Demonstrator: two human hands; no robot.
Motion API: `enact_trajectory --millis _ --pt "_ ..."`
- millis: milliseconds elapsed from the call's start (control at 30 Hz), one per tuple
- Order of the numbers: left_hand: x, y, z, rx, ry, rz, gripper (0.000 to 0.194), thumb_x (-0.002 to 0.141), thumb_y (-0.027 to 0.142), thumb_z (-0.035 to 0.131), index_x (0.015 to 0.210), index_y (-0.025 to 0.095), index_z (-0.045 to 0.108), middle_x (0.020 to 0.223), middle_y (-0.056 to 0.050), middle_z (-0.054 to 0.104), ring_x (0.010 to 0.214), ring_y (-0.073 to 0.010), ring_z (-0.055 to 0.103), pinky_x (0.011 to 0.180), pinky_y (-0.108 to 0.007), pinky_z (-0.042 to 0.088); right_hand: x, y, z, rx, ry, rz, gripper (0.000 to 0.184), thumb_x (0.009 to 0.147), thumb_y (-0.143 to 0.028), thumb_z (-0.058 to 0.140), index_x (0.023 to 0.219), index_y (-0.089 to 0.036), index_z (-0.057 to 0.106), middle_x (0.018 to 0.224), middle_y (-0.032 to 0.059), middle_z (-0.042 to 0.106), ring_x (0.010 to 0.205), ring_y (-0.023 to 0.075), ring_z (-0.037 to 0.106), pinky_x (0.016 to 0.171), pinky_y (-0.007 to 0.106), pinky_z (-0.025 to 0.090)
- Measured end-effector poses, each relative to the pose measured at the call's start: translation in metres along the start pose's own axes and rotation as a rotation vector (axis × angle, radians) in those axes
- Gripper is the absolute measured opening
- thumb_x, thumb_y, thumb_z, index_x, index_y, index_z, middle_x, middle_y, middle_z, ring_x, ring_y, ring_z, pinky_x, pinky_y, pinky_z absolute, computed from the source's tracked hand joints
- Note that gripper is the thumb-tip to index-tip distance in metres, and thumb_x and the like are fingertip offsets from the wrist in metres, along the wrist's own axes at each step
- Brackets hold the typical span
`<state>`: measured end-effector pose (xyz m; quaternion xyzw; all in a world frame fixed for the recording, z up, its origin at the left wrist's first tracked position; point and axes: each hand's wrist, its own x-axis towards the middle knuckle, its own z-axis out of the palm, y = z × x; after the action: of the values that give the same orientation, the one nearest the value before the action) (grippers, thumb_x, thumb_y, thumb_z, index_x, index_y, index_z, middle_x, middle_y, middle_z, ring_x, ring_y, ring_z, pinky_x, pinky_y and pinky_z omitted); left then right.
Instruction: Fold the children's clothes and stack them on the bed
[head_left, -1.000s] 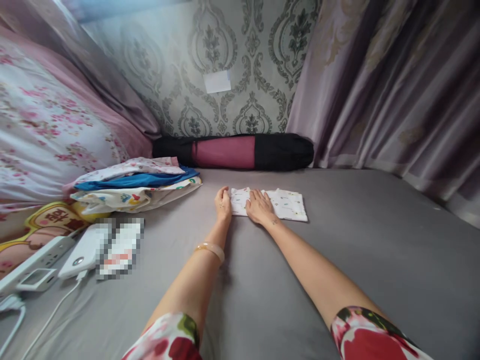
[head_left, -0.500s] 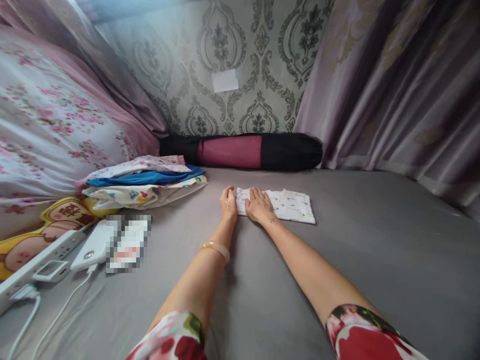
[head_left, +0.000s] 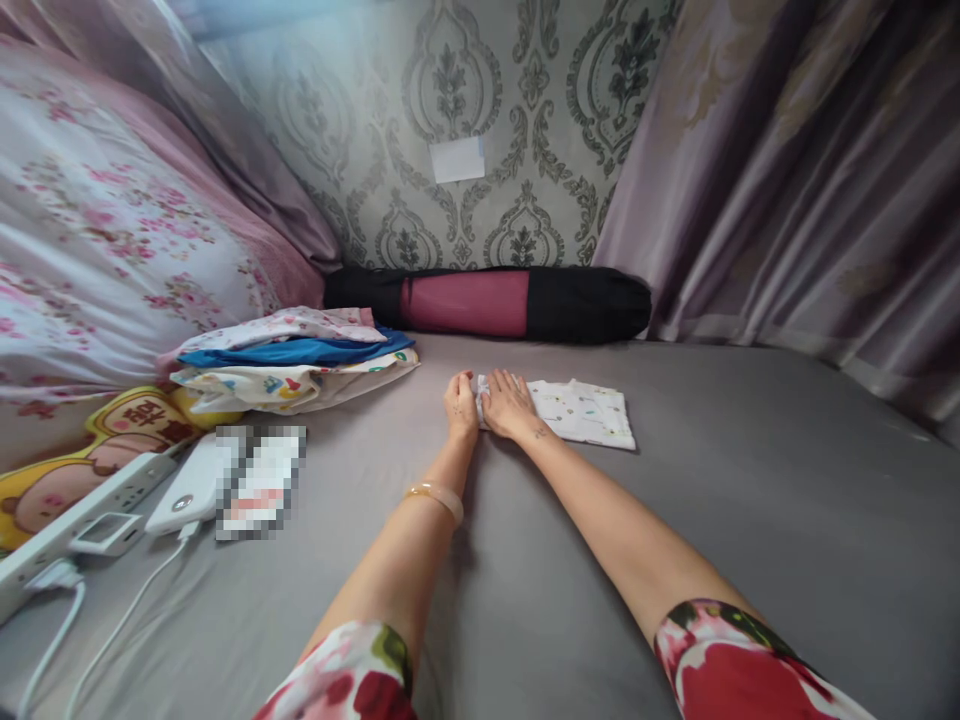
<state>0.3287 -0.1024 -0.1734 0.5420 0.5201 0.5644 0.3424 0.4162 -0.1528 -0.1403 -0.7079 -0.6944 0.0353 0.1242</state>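
Note:
A small white cloth with a fine coloured print (head_left: 581,413) lies folded flat on the grey bedsheet (head_left: 675,520). My left hand (head_left: 461,403) rests at the cloth's left edge, fingers curled onto the fabric. My right hand (head_left: 508,402) lies palm down on the left part of the cloth, fingers stretched forward and close beside the left hand. The cloth's left end is hidden under both hands. A pale bangle (head_left: 436,495) sits on my left wrist.
A pile of folded clothes (head_left: 289,358) lies to the left. A black and maroon rolled bag (head_left: 491,302) rests against the patterned wall. A floral pillow (head_left: 105,250), a power strip (head_left: 75,515), a power bank (head_left: 187,490) and cables sit far left. Curtains hang at the right.
My right hand has slid left over the cloth toward my left hand; the two now nearly touch. The cloth stays in place; the view shifted slightly.

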Motion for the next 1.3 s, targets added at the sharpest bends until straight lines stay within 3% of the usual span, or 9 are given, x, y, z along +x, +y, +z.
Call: enact_trajectory --millis 233,533,767,1100,1300 --pt "0.003 -0.007 0.0 -0.023 0.003 0.001 0.039 0.092 0.03 0.031 0.101 0.015 0.067 0.11 -0.01 0.07 0.109 -0.0185 0.062 0.097 -0.032 0.047 0.009 -0.013 0.01 -0.007 -0.121 -0.104 0.057 0.098 -0.027 0.021 0.15 -0.003 0.027 0.159 0.0134 0.02 0.146 0.0237 0.015 0.118 0.043 0.009" --pt "0.002 -0.004 0.002 0.002 -0.019 0.012 0.042 0.093 0.032 0.03 0.103 0.014 0.067 0.109 -0.01 0.07 0.108 -0.0184 0.063 0.097 -0.03 0.047 0.01 -0.004 0.004 0.123 -0.13 -0.099 0.058 0.1 -0.032 0.017 0.151 -0.007 0.027 0.158 0.0118 0.022 0.146 0.02 0.017 0.118 0.042 0.011" --pt "-0.007 0.007 0.002 0.096 -0.138 0.069 0.036 0.092 0.029 0.038 0.102 0.014 0.069 0.109 -0.011 0.071 0.106 -0.0213 0.063 0.097 -0.033 0.046 -0.012 0.023 -0.012 0.01 -0.005 -0.049 0.055 0.099 -0.03 0.025 0.148 -0.009 0.034 0.157 0.0108 0.028 0.145 0.0233 0.019 0.118 0.047 0.005" --pt "-0.015 0.012 0.004 0.286 -0.306 0.186 0.035 0.091 0.025 0.039 0.106 0.017 0.07 0.111 -0.009 0.072 0.109 -0.0217 0.063 0.1 -0.033 0.044 -0.027 0.033 0.005 -0.029 0.025 -0.067 0.054 0.098 -0.031 0.024 0.147 -0.013 0.038 0.156 0.0088 0.03 0.145 0.0228 0.019 0.117 0.048 0.01" --pt "-0.016 0.017 0.002 0.38 -0.338 0.186 0.036 0.092 0.024 0.038 0.108 0.018 0.07 0.113 -0.007 0.071 0.11 -0.0187 0.063 0.099 -0.028 0.044 -0.025 0.036 -0.008 0.024 -0.064 -0.064 0.054 0.099 -0.03 0.022 0.149 -0.012 0.034 0.157 0.008 0.028 0.145 0.0219 0.019 0.118 0.047 0.011"
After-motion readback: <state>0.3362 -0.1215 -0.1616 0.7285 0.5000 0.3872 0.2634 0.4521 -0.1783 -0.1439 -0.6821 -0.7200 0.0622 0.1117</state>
